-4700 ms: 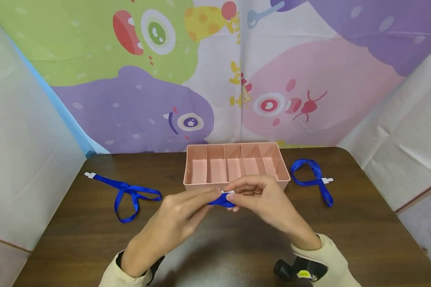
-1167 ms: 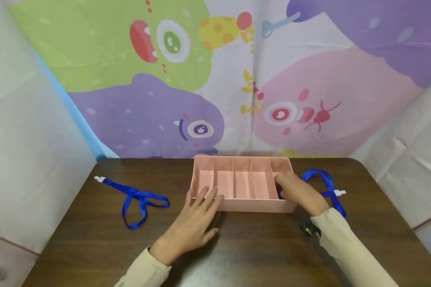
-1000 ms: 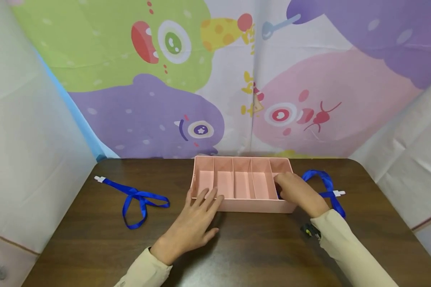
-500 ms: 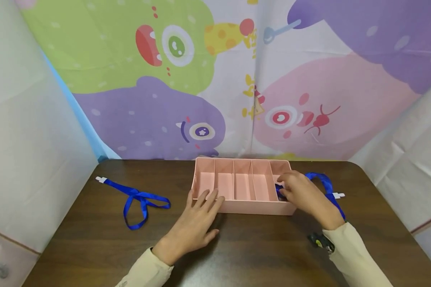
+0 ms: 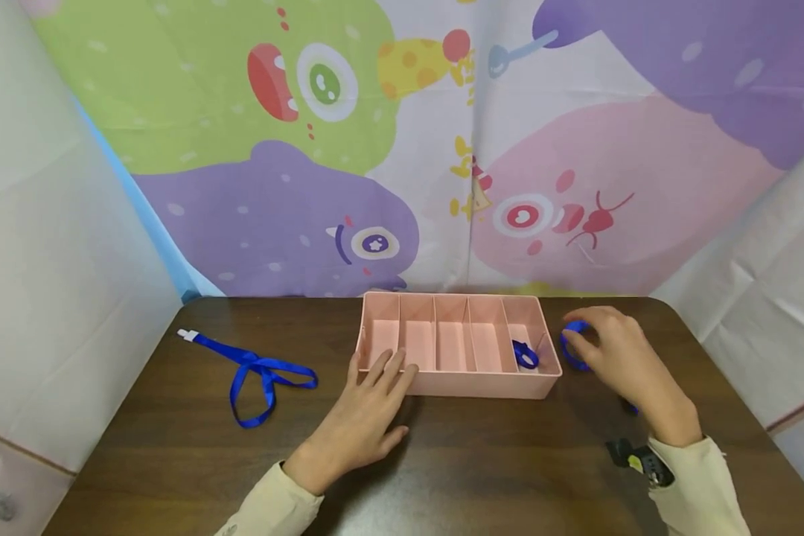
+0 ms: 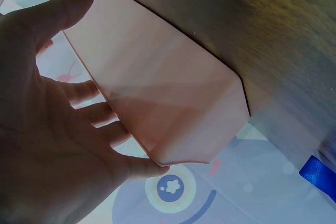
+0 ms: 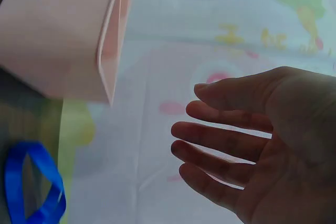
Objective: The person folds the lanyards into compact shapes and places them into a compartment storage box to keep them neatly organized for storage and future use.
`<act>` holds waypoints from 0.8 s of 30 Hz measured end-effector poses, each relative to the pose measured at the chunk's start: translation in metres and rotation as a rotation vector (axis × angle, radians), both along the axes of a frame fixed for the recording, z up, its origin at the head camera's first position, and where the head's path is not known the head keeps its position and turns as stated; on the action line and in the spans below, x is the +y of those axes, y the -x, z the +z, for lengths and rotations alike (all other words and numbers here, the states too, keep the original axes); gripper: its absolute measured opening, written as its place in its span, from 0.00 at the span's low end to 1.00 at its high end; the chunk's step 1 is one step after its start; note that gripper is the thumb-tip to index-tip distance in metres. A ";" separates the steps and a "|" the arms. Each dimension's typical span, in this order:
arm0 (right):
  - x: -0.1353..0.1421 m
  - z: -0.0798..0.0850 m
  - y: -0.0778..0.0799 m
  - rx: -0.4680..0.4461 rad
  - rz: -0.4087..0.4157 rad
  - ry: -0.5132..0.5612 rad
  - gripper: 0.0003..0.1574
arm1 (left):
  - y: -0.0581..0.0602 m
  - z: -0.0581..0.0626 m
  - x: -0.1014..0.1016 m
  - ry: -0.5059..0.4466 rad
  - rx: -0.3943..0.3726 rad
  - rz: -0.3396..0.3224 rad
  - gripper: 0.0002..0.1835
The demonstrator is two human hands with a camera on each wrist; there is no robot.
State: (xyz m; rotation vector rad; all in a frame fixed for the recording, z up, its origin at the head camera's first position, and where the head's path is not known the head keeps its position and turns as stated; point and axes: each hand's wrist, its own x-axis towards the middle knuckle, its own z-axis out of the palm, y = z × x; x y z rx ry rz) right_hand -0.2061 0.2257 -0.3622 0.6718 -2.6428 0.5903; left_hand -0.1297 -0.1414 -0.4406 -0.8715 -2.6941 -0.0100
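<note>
A pink divided box (image 5: pixel 469 385) stands toward the back of the table. My left hand (image 5: pixel 355 424) rests its spread fingers on the front rim near the left end; in the left wrist view the fingertips hook just over that edge. In the rightmost compartment lies a rolled-up blue lanyard (image 5: pixel 525 355). My right hand (image 5: pixel 626 357) hovers right of the box, over a second blue lanyard (image 5: pixel 574 346) that it partly hides. In the right wrist view its fingers are loosely bent and hold nothing, with the blue strap (image 7: pixel 37 182) apart from them.
Another blue lanyard (image 5: pixel 261 368) with a white clip (image 5: pixel 187 335) lies looped on the left of the brown table (image 5: pixel 455 476). Behind the box hangs a cartoon-printed cloth (image 5: pixel 335 186), with white cloth walls at both sides.
The right hand first held a blue lanyard with the left, then put it into the rightmost compartment, let go and moved right. The left hand went to the box rim and has stayed there.
</note>
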 end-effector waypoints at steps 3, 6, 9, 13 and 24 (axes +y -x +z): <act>0.015 0.002 0.003 -0.001 -0.048 -0.001 0.13 | 0.001 0.000 0.000 -0.008 -0.002 -0.005 0.49; 0.032 -0.002 0.008 -0.009 -0.089 -0.005 0.14 | 0.001 0.000 -0.001 -0.018 -0.010 -0.017 0.49; 0.046 -0.009 0.016 -0.039 -0.107 -0.011 0.16 | 0.001 0.000 -0.003 -0.023 -0.009 -0.015 0.49; 0.063 -0.021 0.024 -0.090 -0.136 -0.005 0.15 | 0.001 0.000 -0.004 -0.022 -0.008 -0.008 0.48; 0.095 -0.053 0.037 -0.248 -0.163 -0.054 0.19 | 0.001 0.000 -0.001 -0.022 -0.031 -0.005 0.47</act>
